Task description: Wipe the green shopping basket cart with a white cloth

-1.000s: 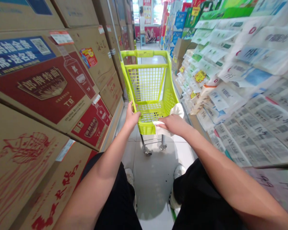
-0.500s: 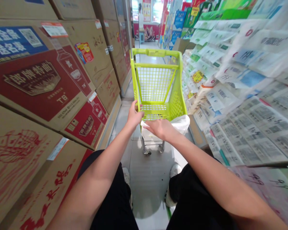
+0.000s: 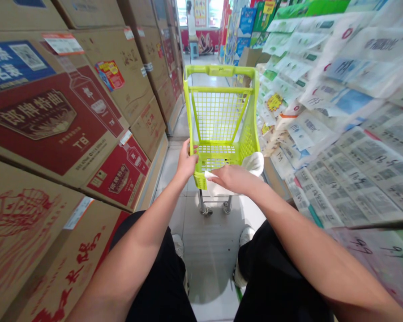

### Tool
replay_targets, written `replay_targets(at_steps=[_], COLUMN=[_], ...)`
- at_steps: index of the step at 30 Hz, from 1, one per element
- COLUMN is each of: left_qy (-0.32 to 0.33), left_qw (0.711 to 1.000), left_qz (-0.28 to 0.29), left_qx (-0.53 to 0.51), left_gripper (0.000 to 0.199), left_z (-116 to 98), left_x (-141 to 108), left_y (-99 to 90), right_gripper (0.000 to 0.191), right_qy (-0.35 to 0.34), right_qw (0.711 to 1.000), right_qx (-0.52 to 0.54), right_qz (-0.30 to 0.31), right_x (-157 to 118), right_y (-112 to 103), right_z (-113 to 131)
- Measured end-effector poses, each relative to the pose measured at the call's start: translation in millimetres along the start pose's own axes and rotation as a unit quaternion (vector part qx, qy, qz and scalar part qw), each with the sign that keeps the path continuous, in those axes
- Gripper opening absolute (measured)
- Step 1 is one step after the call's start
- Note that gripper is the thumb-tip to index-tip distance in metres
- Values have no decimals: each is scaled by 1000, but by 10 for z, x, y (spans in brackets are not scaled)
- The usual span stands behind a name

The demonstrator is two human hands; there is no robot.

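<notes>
A lime-green shopping cart [image 3: 220, 90] with a mesh basket stands upright in the aisle in front of me, on small wheels. My left hand [image 3: 188, 160] grips the cart's left side edge, its fingers curled over the rim. On the near edge of the basket, my right hand [image 3: 230, 179] presses a white cloth [image 3: 254, 163] against the rim with its fingers closed on it. The cloth hangs below my right hand and bunches up at the near right corner. Nothing is visible inside the basket.
Stacked cartons [image 3: 36, 116] wall the left side. Packs of tissue paper [image 3: 349, 165] are piled on the right. Farther up the aisle are blue boxes [image 3: 246, 24] and a blue stool [image 3: 194, 49]. My legs and shoes flank the tiled floor [image 3: 211, 250].
My right hand has slid slightly rightward along the near rim with the white cloth, baring the rim's green left part. My left hand stays on the cart's left side.
</notes>
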State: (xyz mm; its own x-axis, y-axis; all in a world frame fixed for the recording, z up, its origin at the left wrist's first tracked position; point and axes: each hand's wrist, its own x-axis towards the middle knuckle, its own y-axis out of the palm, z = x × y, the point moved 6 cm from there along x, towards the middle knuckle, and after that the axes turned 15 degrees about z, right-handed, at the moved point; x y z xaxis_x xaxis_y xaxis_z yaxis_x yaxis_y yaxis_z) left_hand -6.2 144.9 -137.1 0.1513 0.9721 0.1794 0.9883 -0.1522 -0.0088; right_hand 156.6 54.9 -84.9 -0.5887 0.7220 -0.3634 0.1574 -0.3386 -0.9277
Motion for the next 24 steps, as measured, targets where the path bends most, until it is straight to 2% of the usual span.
replay_targets(at_steps=[4,8,11,19,24], left_qy=[30,-3,-35,-58,-53], left_qw=[1000,1000,999,995,993], left_qz=[1,18,36,70,70], left_qx=[6,7,5,-32,-82], left_gripper=[81,83,85,84,88], left_z=[6,17,0,-35,1], left_x=[-19,0,19,84,86], left_y=[88,65,-22,-336,-383], right_gripper=[48,45,49,51,52], right_qy=[15,27,34,22,19], right_qw=[999,999,999,1000,1000], right_qx=[-38,-37,-30,12,-1], right_qz=[-23,-20,-1,15,14], right_x=[141,218,186,-51,-40], right_y=[-12,-40,-28,-1,1], right_z=[201,301,264,53,108])
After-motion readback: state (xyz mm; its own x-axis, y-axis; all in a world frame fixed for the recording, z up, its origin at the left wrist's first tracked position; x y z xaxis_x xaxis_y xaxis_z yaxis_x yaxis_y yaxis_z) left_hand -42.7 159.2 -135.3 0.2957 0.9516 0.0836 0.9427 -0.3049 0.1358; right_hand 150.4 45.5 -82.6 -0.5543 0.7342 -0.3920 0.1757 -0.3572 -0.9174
